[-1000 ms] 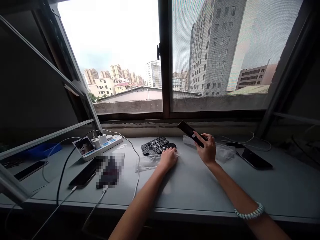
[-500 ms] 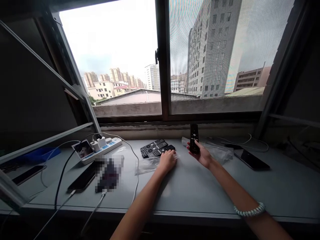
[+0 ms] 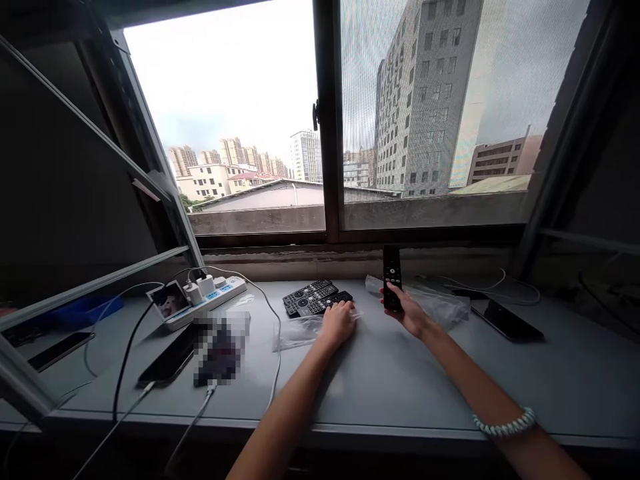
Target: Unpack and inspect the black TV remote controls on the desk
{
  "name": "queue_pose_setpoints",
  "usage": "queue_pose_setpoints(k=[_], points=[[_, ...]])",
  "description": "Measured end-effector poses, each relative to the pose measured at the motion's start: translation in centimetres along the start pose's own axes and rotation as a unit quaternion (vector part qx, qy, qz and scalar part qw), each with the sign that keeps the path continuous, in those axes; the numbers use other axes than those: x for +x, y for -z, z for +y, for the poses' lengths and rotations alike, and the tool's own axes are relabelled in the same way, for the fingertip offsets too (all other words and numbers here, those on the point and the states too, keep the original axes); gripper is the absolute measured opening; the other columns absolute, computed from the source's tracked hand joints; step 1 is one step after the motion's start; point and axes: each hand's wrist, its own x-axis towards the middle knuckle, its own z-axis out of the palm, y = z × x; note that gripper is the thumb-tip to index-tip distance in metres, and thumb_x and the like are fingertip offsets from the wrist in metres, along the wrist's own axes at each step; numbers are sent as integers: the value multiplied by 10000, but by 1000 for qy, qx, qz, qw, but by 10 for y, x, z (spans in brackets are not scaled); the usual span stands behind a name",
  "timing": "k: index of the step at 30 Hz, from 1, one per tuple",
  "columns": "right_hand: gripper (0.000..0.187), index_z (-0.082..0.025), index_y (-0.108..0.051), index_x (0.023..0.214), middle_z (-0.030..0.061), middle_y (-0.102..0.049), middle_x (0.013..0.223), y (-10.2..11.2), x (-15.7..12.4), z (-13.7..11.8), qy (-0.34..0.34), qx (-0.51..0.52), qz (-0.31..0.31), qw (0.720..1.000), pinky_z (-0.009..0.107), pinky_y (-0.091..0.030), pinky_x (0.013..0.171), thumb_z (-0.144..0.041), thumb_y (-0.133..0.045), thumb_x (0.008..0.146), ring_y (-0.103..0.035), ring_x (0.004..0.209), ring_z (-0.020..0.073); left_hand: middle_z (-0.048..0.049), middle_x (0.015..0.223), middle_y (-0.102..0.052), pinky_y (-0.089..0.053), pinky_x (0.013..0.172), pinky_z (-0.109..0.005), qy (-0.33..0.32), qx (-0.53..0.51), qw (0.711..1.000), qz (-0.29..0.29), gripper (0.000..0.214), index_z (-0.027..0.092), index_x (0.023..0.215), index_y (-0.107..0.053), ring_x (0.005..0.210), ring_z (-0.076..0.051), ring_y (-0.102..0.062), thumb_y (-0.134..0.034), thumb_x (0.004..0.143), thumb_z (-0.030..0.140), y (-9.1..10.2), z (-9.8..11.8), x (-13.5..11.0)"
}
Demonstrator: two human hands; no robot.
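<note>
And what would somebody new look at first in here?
Probably the big bright window across the back, with a tall grey building outside on the right. In front of it, the right grip holds up a black remote. To its left, other remotes lie overlapping on the desk by the left grip.

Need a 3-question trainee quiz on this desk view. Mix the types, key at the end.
1. Open: what does the right hand hold?
2. True or false: the left hand holds a charging cable.
3. Multiple choice: seen from the head camera, where is the power strip relative to the grouped remotes? A) To their left B) To their right C) On top of them

Key:
1. A black remote, its buttons facing the camera.
2. False: its fingers are at the grouped remotes.
3. A.
</note>
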Motion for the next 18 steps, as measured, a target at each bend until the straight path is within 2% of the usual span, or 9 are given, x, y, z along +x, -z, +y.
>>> queue_pose_setpoints(k=[3, 6, 10, 13, 14, 16, 18], points=[[201, -198, -527, 811, -4, -582, 822, -3, -1, 1, 18, 3, 7, 1000, 240, -564, 579, -153, -660, 667, -581, 677, 110, -66, 1072, -574, -377, 862, -319, 0, -4, 1000, 0, 274, 195, 1047, -513, 1022, -216, -507, -436, 784, 203, 1, 0, 0], [126, -181, -507, 744, 2, -560, 740, -4, -3, 0, 2, 15, 2, 1000, 287, -573, 663, -146, -613, 685, -565, 626, 109, -65, 1067, -578, -382, 850, -322, 1, -6, 1000, -1, 283, 194, 1046, -517, 1015, -220, -509, -436, 774, 197, 2, 0, 0], [126, -185, -497, 747, 22, -574, 789, -6, -5, -2, -6, 32, -12, 999, 313, -567, 673, -118, -569, 669, -579, 668, 132, -65, 1062, -582, -375, 857, -335, 4, -6, 1000, 7, 278, 192, 1047, -526, 1006, -222, -511, -447, 783, 229, 4, 2, 0], [173, -195, -526, 823, 7, -565, 761, -5, -3, -1, 7, -26, -10, 1000, 316, -553, 610, -152, -570, 662, -556, 616, 132, -67, 1031, -589, -353, 882, -336, 22, -8, 999, 34, 240, 188, 994, -567, 991, -216, -513, -465, 805, 293, 9, 2, 0], [223, -203, -547, 882, -1, -559, 745, -3, -2, -1, 28, -64, -8, 997, 302, -539, 585, -170, -570, 663, -540, 595, 127, -63, 1011, -593, -348, 883, -334, 27, -8, 998, 49, 216, 190, 957, -587, 973, -208, -519, -455, 817, 289, 11, 2, 0], [362, -239, -577, 1019, -6, -555, 762, 2, 3, 1, 114, -169, 5, 979, 270, -502, 590, -182, -564, 662, -533, 634, 131, -46, 969, -597, -344, 870, -324, 37, -11, 996, 79, 213, 201, 879, -617, 911, -182, -534, -411, 848, 248, 16, -1, 1], [471, -294, -589, 1105, 11, -557, 855, 8, 8, 1, 236, -298, 33, 924, 266, -472, 660, -152, -544, 658, -537, 764, 158, -29, 949, -597, -340, 860, -318, 51, -21, 992, 115, 252, 212, 836, -629, 858, -159, -539, -380, 869, 225, 20, -6, 2]])
